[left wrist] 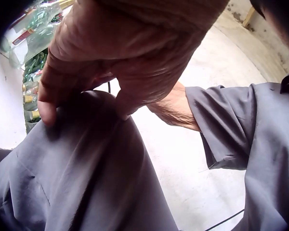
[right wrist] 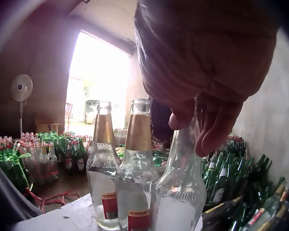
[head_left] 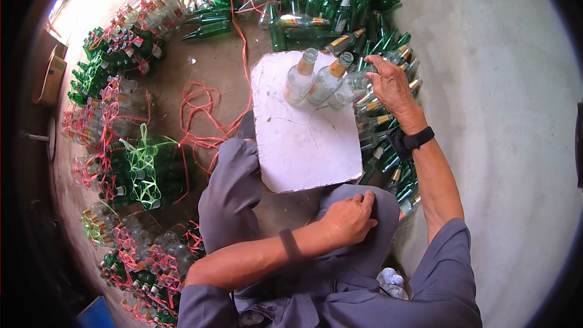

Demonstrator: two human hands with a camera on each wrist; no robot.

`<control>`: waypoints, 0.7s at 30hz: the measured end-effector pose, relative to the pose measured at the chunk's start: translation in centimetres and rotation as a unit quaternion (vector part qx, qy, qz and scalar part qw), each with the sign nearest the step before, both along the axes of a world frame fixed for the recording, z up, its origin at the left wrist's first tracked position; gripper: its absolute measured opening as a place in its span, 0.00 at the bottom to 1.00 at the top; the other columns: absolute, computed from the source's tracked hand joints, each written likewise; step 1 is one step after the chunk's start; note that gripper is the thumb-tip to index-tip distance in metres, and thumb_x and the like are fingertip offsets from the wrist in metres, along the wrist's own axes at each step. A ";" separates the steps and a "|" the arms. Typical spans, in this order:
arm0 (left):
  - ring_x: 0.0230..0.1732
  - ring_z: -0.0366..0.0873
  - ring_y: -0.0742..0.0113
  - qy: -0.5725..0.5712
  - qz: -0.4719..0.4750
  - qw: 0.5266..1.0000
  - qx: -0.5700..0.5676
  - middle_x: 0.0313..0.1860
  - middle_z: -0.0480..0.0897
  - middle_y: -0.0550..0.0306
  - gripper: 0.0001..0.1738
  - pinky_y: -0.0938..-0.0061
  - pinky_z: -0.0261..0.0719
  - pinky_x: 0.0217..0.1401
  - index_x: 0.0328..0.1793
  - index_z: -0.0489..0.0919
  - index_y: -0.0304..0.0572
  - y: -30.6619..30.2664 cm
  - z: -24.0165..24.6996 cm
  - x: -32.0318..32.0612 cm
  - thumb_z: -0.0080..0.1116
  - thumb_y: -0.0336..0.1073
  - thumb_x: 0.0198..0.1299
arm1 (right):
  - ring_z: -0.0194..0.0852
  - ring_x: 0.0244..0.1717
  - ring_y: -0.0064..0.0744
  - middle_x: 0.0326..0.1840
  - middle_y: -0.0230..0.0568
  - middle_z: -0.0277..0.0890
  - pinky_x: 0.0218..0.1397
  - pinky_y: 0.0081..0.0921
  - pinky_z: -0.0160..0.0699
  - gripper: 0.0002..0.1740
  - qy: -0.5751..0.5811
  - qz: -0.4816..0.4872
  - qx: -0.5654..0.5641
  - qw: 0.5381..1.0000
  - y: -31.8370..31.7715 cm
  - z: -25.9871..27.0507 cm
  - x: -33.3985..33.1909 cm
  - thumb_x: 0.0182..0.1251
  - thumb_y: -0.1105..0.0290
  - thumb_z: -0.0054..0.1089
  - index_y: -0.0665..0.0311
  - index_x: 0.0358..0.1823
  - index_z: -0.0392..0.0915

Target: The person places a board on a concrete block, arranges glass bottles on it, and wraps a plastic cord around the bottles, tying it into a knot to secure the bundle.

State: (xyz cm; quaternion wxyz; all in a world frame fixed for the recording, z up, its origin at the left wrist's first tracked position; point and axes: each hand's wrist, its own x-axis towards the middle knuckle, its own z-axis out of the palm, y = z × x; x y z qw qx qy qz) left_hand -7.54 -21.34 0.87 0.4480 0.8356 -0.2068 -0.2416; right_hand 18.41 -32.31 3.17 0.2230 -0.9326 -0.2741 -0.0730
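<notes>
Head view, right hand [head_left: 393,87] gripping clear bottle [head_left: 348,91], left hand [head_left: 348,219] on knee [head_left: 381,234]

Board [head_left: 303,152] front bare, clear bottles [head_left: 325,82] beyond

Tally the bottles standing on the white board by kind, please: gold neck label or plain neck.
Clear bottles with gold neck label: 2
Clear bottle with plain neck, held by the right hand: 1
Total on the white board: 3
</notes>
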 end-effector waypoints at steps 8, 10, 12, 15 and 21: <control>0.48 0.81 0.34 -0.010 0.006 1.000 -0.006 0.50 0.80 0.28 0.38 0.53 0.81 0.50 0.69 0.63 0.22 0.0 0.1 0.0 0.62 0.44 0.63 | 0.80 0.40 0.57 0.39 0.56 0.81 0.44 0.43 0.77 0.18 -0.017 0.015 0.006 1.000 -0.7 -0.1 0.4 0.60 0.80 0.63 0.64 0.52 0.76; 0.48 0.81 0.34 -0.003 0.006 1.000 -0.004 0.51 0.80 0.27 0.38 0.53 0.80 0.50 0.69 0.63 0.22 0.0 0.2 0.1 0.62 0.44 0.62 | 0.83 0.40 0.57 0.37 0.55 0.82 0.45 0.46 0.81 0.16 -0.009 0.004 0.008 1.000 -0.4 0.3 0.4 0.60 0.78 0.64 0.64 0.51 0.78; 0.48 0.81 0.34 0.001 0.004 1.000 -0.002 0.51 0.80 0.27 0.38 0.53 0.80 0.50 0.69 0.63 0.23 0.1 0.4 0.2 0.62 0.44 0.62 | 0.82 0.41 0.57 0.37 0.55 0.82 0.46 0.46 0.80 0.16 -0.027 0.009 0.009 1.000 -0.3 -0.1 0.6 0.61 0.78 0.63 0.64 0.51 0.78; 0.48 0.81 0.34 0.010 -0.001 1.000 0.001 0.51 0.80 0.27 0.38 0.53 0.80 0.50 0.70 0.63 0.23 0.1 0.6 0.4 0.62 0.44 0.63 | 0.82 0.43 0.58 0.39 0.56 0.82 0.46 0.46 0.80 0.17 -0.039 0.003 -0.005 0.999 -0.1 -0.6 0.8 0.62 0.77 0.62 0.63 0.53 0.76; 0.49 0.81 0.34 0.004 -0.001 1.000 -0.006 0.51 0.80 0.28 0.38 0.52 0.80 0.51 0.70 0.63 0.23 0.1 0.3 0.3 0.62 0.44 0.63 | 0.80 0.42 0.60 0.42 0.60 0.80 0.46 0.46 0.78 0.21 -0.025 -0.014 -0.002 1.000 0.1 -0.8 0.5 0.63 0.75 0.63 0.64 0.58 0.73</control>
